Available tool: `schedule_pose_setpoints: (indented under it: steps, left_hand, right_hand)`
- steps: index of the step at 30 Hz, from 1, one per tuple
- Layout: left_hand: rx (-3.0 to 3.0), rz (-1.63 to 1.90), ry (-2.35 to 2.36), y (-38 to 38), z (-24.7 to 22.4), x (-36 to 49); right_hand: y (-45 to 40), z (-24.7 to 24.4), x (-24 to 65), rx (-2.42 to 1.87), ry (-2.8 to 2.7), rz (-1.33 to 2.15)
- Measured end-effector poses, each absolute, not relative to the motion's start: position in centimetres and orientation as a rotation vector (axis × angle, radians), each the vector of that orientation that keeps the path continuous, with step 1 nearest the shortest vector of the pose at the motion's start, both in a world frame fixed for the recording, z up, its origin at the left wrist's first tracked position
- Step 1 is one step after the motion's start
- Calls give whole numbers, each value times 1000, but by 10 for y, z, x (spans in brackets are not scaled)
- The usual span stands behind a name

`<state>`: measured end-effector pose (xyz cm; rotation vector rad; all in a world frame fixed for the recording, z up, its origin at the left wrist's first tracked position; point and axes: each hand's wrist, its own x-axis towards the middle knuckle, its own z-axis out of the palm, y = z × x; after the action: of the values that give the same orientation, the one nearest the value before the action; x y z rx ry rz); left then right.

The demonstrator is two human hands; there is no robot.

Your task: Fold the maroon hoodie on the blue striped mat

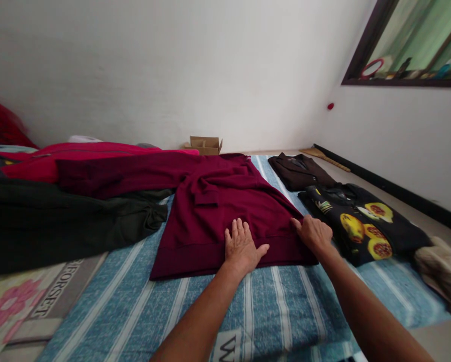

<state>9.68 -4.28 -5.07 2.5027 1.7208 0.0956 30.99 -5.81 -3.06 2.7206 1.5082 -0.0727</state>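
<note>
A maroon sweatshirt (195,226) lies spread on the blue striped sheet, its ribbed hem toward me. One long sleeve stretches out to the left; the other is folded across the body, its cuff near the middle. My left hand (244,246) rests flat on the lower part of the sweatshirt, fingers spread. At the garment's right edge, just above the hem, my right hand (313,233) has its thumb on top of the cloth and its fingers curled at the side, pinching the edge. The fingertips of that hand are partly hidden.
Right of the sweatshirt lie a folded dark brown garment (300,172) and a black garment with yellow fruit print (361,221). Dark green clothing (70,221) and a bright pink garment (97,150) lie left. A cardboard box (205,145) stands by the wall.
</note>
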Motion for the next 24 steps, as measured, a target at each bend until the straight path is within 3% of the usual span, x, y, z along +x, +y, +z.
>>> schedule_pose_setpoints:
  steps: [13, 24]
  left_hand:
    - [2507, 79, 1709, -41, -50, 96]
    - [2475, -6, 1701, -43, -37, 99]
  right_hand:
    - [-70, -33, 309, 2813, 1415, -77]
    - [-86, -33, 320, 2879, 1434, -443]
